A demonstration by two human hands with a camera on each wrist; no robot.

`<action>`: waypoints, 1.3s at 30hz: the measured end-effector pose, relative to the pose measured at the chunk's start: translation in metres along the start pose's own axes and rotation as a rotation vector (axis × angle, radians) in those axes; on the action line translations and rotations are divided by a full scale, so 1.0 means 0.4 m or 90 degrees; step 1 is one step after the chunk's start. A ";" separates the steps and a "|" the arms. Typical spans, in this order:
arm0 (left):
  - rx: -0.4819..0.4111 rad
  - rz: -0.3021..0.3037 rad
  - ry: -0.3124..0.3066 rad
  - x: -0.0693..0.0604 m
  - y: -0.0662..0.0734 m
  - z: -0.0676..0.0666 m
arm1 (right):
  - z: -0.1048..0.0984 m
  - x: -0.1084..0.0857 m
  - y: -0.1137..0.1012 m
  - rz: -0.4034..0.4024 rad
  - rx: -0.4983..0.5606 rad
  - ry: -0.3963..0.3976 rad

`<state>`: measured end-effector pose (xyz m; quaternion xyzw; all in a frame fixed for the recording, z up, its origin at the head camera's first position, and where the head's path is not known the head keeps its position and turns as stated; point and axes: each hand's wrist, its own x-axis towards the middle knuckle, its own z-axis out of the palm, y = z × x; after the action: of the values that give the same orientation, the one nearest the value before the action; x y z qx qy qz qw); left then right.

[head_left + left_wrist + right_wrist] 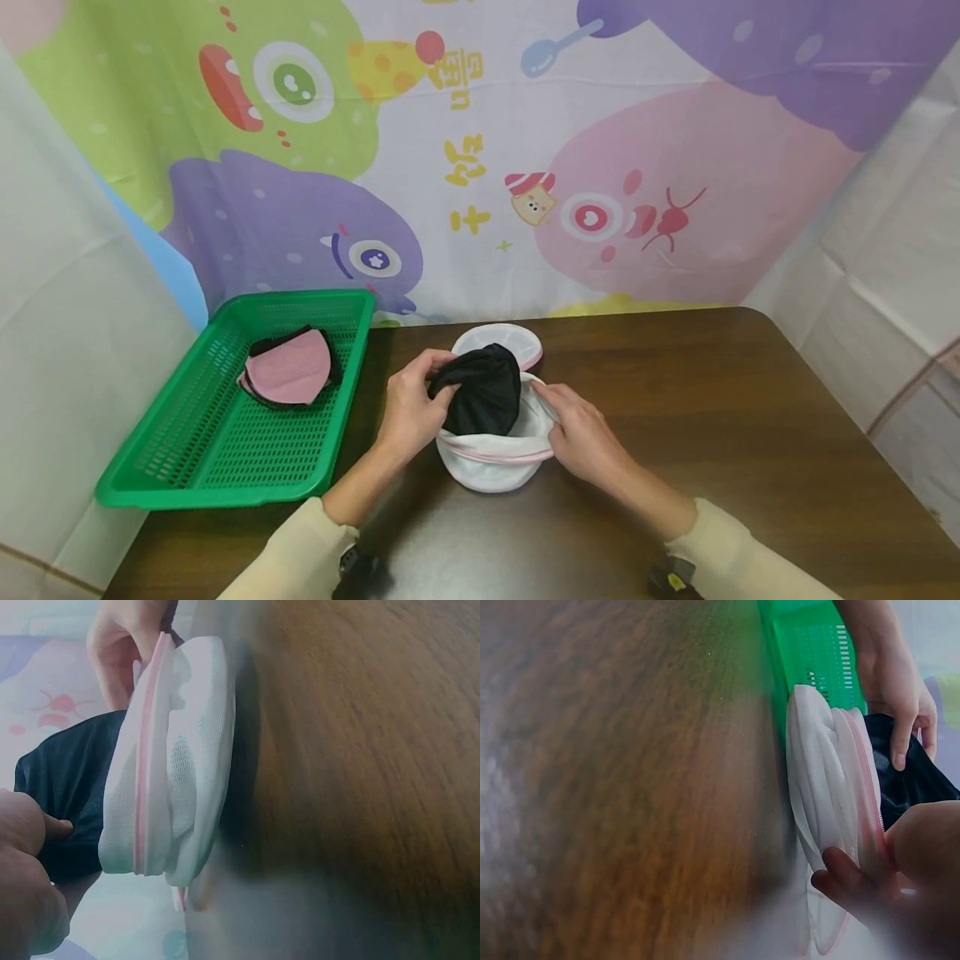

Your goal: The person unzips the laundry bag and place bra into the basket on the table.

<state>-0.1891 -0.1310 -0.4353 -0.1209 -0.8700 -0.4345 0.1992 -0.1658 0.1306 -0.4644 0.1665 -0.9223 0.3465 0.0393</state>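
A round white mesh laundry bag point(491, 471) with a pink zipper trim stands on the table, its lid point(497, 336) folded back behind it. Between the thumb and fingers of my left hand point(412, 400) is a black, cup-shaped garment point(487, 392) that looks like a bra. Its lower part is inside the bag's mouth, partly hidden by the front rim. My right hand point(588, 433) grips the bag's right rim. In the right wrist view the right thumb and fingers point(844, 874) lie on either side of the zipper edge point(874, 787).
To the left, a green plastic basket point(213, 492) holds a folded pink cup-shaped garment point(292, 371) with black pieces around it. The brown wooden table point(720, 400) extends to the right. A cartoon-printed cloth point(480, 275) hangs behind the table.
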 end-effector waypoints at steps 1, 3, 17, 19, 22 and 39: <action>-0.003 -0.004 -0.002 0.001 0.001 -0.001 | -0.001 0.000 0.000 0.001 0.001 -0.002; -0.007 -0.013 -0.005 0.002 0.002 -0.002 | -0.001 -0.001 0.001 -0.001 0.001 -0.003; -0.045 -0.052 0.009 0.015 0.012 -0.015 | 0.001 -0.006 0.006 -0.031 -0.011 0.019; -0.044 -0.054 0.012 0.016 0.014 -0.016 | 0.002 -0.005 0.007 -0.030 -0.010 0.016; -0.044 -0.058 0.014 0.018 0.017 -0.018 | 0.002 -0.005 0.007 -0.027 -0.008 0.012; -0.015 -0.062 0.017 0.034 0.034 -0.050 | -0.001 -0.004 0.003 -0.029 -0.007 0.011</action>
<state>-0.1911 -0.1383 -0.4087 -0.0752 -0.8668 -0.4555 0.1883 -0.1650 0.1322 -0.4653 0.1844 -0.9198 0.3419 0.0558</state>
